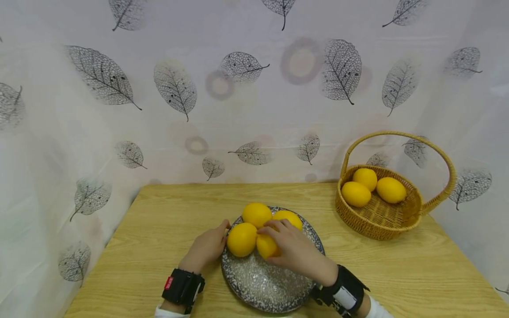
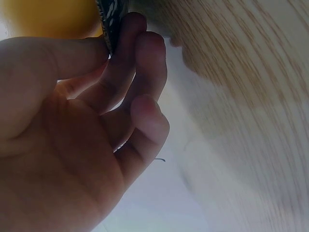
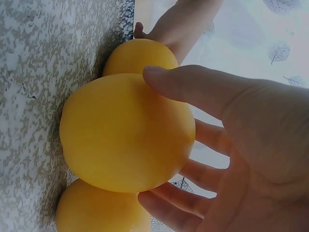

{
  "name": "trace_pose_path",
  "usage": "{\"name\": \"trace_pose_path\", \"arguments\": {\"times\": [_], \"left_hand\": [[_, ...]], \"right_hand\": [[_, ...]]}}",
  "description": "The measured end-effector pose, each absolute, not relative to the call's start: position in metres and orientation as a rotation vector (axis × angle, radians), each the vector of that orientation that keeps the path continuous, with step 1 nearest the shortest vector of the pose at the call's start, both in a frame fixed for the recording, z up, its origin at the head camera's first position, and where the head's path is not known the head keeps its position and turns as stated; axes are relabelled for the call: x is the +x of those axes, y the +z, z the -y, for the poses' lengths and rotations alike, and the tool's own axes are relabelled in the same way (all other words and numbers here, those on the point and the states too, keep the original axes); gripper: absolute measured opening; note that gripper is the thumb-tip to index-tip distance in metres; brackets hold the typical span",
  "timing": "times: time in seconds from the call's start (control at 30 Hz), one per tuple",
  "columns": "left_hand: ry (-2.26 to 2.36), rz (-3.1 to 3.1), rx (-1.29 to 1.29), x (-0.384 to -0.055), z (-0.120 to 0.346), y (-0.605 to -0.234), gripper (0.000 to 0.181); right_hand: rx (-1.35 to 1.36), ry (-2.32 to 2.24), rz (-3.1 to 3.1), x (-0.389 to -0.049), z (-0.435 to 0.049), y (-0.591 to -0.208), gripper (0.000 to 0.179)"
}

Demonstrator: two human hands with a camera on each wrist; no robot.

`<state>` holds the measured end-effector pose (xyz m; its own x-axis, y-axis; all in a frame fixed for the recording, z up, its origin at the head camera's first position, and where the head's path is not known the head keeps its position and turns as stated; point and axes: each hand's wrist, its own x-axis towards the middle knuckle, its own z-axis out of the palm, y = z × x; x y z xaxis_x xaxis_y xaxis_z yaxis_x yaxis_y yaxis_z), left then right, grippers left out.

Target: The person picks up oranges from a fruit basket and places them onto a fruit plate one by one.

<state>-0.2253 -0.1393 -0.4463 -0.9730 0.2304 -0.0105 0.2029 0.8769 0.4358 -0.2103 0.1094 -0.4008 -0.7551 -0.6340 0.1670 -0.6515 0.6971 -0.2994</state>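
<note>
A round speckled grey plate (image 1: 270,282) with a dark rim stands on the table, bearing several yellow lemons near its far side. My left hand (image 1: 207,248) pinches the plate's left rim; the left wrist view has the rim (image 2: 112,24) between thumb and curled fingers. Over the plate, my right hand (image 1: 296,249) grips the nearest lemon (image 1: 266,245) from above. Seen from the right wrist, thumb and fingers curve round that lemon (image 3: 125,133), which sits close against the plate. Other lemons adjoin it: one at left (image 1: 241,240), one behind (image 1: 256,215) and one (image 1: 289,217) partly hidden by the right hand.
To the right at the back of the wooden table (image 1: 171,221) stands a wicker basket (image 1: 379,230) with a tall arched handle. Three lemons (image 1: 391,190) lie inside it. A leaf-patterned curtain (image 1: 254,110) hangs behind the table and along its sides.
</note>
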Motion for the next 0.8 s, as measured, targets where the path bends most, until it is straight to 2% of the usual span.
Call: {"name": "trace_pose_path", "arguments": {"times": [0.8], "left_hand": [[0.669,-3.01,0.372,-0.2233,0.1392,-0.4476,0.022]], "right_hand": [[1.092,0.527,2.886,-0.2096,-0.1108,-0.3971,0.056]]}}
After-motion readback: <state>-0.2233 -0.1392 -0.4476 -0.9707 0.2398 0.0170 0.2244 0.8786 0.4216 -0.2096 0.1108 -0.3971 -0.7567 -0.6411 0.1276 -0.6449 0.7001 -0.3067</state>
